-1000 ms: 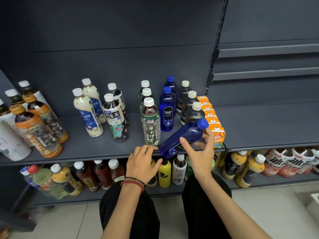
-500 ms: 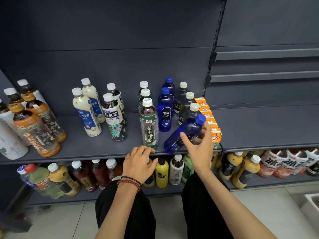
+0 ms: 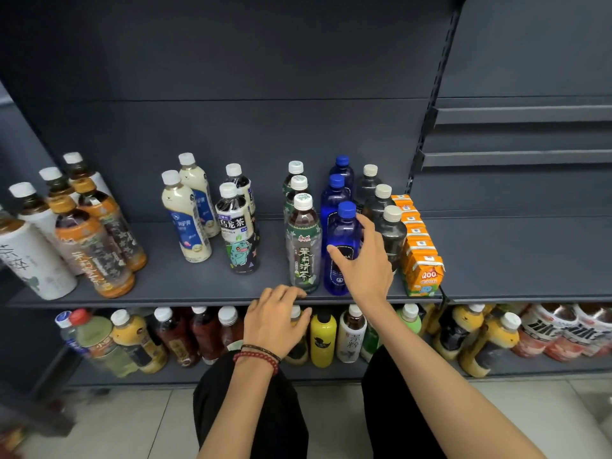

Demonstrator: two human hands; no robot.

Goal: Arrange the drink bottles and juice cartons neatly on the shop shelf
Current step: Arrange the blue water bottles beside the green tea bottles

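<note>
A blue bottle [image 3: 341,236] stands upright at the front of a row of two more blue bottles [image 3: 334,200] on the dark shelf [image 3: 165,289]. My right hand [image 3: 367,260] is wrapped round its right side, thumb across the label. A green-labelled tea bottle [image 3: 303,246] stands just left of it, and clear dark bottles [image 3: 392,233] just right. A line of orange juice cartons [image 3: 422,256] runs along the shelf's right end. My left hand [image 3: 275,323], fingers relaxed, rests on the shelf's front edge below the tea bottle.
Milk-tea bottles [image 3: 185,220] and oolong bottles [image 3: 236,230] stand mid-left; orange-labelled tea bottles [image 3: 96,246] and white ones [image 3: 29,256] crowd the left end. The lower shelf [image 3: 364,369] holds many mixed bottles. The neighbouring bay's shelf [image 3: 530,253] lies to the right.
The blue bottle went from tilted in my right hand to upright on the shelf at the front of the blue row. My left hand stayed on the shelf edge.
</note>
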